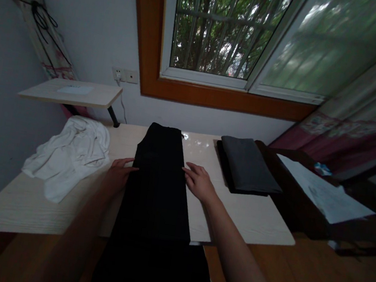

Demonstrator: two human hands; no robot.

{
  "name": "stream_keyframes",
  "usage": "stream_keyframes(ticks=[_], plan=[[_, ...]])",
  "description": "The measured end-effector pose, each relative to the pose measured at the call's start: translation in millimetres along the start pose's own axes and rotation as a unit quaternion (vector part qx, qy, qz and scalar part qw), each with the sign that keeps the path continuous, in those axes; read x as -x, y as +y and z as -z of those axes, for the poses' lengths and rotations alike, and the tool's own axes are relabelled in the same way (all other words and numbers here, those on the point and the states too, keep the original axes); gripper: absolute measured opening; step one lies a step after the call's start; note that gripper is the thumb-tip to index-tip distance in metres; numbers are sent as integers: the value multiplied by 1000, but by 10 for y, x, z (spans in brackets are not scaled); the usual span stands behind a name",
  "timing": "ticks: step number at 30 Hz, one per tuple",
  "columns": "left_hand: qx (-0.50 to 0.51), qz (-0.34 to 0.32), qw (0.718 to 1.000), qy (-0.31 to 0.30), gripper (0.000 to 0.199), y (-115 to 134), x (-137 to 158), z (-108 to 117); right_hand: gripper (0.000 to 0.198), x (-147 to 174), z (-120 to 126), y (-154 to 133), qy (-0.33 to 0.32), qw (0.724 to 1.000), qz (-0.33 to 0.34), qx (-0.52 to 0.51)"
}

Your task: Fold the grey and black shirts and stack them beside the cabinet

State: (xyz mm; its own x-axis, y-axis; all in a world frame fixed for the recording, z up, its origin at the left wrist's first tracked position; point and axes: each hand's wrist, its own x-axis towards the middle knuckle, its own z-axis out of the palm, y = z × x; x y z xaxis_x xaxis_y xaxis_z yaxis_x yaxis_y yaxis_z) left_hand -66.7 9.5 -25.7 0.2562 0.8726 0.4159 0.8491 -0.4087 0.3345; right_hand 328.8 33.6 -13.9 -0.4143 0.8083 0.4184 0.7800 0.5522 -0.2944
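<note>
- Left hand [120,176]: rests at the left edge of the black garment [157,183], touching with thumb and fingertips; unclenched, fingers extended.
- Right hand [199,182]: touches the right edge of the same garment with fingertips; likewise loose, fingers apart.
- Black garment: lies flat, long and narrow, across the middle of the pale table [250,220], from far side to near edge; unable to tell from black cloth [155,272] below whether continuous past that edge.
- White cloth [77,153]: lies crumpled on the left of the table, beside the left hand.
- Raised shelf [101,96]: stands at far left, behind the white cloth.
- Dark grey folded piece [251,164]: lies at far right of the table, atop a black layer [223,164].
- Window [225,25]: sits beyond the far edge.
</note>
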Motion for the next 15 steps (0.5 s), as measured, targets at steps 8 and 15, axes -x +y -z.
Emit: stream_keyframes(ticks=[8,15], plan=[[42,-9,999,-6,34,-38,-2,14,25,25,97,-22,25,995,49,-78],[-5,-3,999,-35,33,116,-31,49,27,5,63,-28,24,999,-4,-26]])
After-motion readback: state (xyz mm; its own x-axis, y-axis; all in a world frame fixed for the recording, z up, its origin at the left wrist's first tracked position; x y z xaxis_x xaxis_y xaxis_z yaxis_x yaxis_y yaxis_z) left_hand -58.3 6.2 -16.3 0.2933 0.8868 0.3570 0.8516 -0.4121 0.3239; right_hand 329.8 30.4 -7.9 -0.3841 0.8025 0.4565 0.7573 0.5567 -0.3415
